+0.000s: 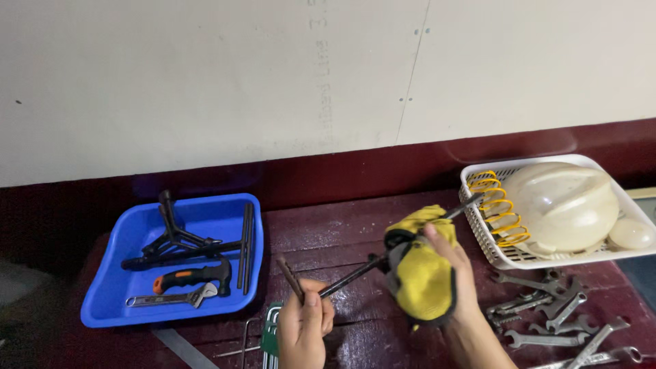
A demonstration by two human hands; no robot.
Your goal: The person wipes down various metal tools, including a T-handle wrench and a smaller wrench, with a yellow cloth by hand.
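Maroon bench (355, 232), blue tray (109, 301) left, white basket (478, 232) right (spanners (547, 314) below), left hand (304, 328) gripping rod (348, 275), right hand (454, 273) clutching yellow cloth (420, 277)

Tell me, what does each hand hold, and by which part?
Left hand grips the long dark metal rod at its near end. Right hand wraps a yellow cloth around the rod's middle.

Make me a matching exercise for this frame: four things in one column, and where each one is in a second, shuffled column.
Things:
1. adjustable wrench
2. yellow coil spring
3. yellow cloth
4. open-ended spanners

Places:
A. in the right hand, wrapped around a dark metal rod
B. loose on the dark red table, in front of the white basket
C. in the blue tray
D. in the white basket, beside a white helmet

Pairs: 1-C, 2-D, 3-A, 4-B
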